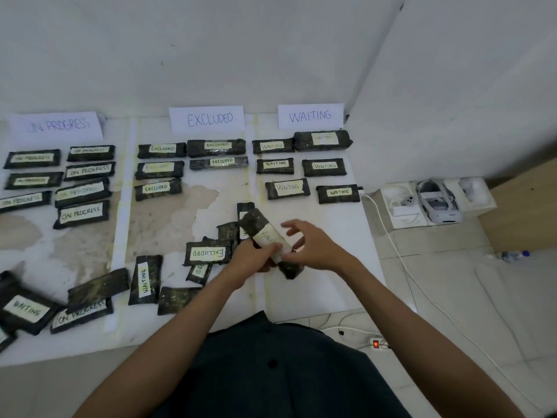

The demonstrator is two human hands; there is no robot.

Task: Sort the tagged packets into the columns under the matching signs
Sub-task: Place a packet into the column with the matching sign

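My left hand point(256, 259) grips a packet point(266, 236) by its lower half, fingers curled round it. The packet is held tilted over the mat point(316, 292), toward its right edge, below the WAITING sign point(310, 116). My right hand point(313, 245) is just beside it, fingers spread and grasping nothing.

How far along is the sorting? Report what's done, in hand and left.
Done: seven packets lie under the ON PROGRESS sign, five under the EXCLUDED sign, six under the WAITING sign. In hand: the left grip holds the lifted packet, the right grip open beside it. Left: loose packets at the front, among them an upside-down EXCLUDED packet and a sideways WAITING packet.
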